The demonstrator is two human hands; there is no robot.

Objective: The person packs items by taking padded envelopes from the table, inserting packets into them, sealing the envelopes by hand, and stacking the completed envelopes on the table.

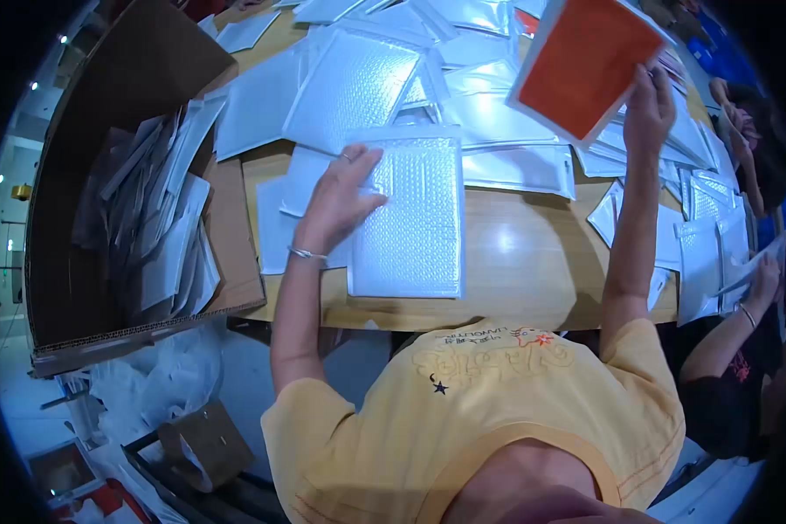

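My right hand [651, 109] is closed on the lower right edge of an orange-red flat packet with a pale border [585, 65], lifted above the far right of the table. My left hand [341, 196] rests on the left edge of a silvery white bubble mailer [410, 223], its thumb and index finger spread apart on the surface. That mailer lies flat near the table's front edge. Just beyond it, another bubble mailer [354, 87] lies tilted on top of others.
A large open cardboard box [227, 210] at the left holds several flat mailers. More mailers [515, 166] cover the back and right of the wooden table [524, 253]. On the right, a co-worker's hand [767, 279] is by some mailers. Clear plastic bags [162, 371] hang below the box.
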